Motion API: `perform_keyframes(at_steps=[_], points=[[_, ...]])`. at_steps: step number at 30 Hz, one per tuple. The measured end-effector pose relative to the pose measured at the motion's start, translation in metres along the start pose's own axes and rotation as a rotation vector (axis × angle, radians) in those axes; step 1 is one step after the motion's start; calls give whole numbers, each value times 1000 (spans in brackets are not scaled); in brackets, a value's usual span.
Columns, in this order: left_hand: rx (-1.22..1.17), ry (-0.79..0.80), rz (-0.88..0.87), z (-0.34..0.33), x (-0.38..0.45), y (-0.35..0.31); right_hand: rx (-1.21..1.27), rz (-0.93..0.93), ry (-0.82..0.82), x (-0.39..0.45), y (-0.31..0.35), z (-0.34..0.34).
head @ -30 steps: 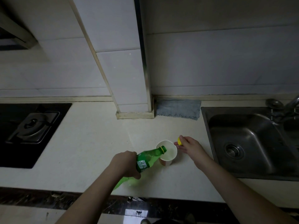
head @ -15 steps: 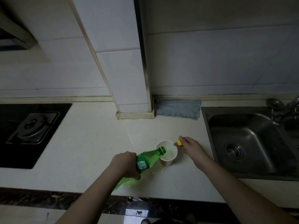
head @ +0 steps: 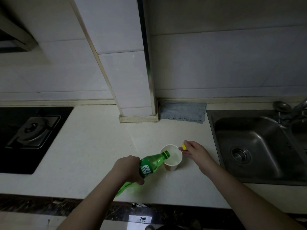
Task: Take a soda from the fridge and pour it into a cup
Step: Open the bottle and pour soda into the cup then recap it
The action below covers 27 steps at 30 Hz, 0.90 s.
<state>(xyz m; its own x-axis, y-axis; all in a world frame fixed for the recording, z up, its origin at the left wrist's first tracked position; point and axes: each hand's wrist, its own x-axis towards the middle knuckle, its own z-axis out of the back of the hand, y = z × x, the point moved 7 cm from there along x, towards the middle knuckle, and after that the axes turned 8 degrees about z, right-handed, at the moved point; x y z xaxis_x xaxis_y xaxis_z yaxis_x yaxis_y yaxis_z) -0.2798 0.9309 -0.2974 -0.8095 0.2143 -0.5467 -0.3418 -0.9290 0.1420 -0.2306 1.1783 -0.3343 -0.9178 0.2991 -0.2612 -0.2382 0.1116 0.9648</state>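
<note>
A green soda bottle [head: 152, 164] is tipped to the right, its open mouth over the rim of a white paper cup [head: 172, 159] on the pale counter [head: 86, 146]. My left hand [head: 127, 169] grips the bottle around its middle, covering part of the label. Pale liquid shows inside the cup. My right hand [head: 195, 151] is just right of the cup and pinches the yellow bottle cap [head: 184, 145] above the rim; one fingertip seems to touch the cup's edge.
A steel sink [head: 255, 146] with a tap [head: 299, 107] lies to the right. A black gas hob [head: 31, 133] is set in the counter at left. A tiled pillar [head: 129, 72] and a grey cloth [head: 182, 112] stand behind the cup.
Almost nothing differs. The bottle stays tipped over the cup and both hands hold their places.
</note>
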Motion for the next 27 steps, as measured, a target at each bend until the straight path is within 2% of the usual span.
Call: perform_keyframes(at_steps=[27], points=[[23,-14,-5,4,-6,-2,15,7,-27,2,-7,0]])
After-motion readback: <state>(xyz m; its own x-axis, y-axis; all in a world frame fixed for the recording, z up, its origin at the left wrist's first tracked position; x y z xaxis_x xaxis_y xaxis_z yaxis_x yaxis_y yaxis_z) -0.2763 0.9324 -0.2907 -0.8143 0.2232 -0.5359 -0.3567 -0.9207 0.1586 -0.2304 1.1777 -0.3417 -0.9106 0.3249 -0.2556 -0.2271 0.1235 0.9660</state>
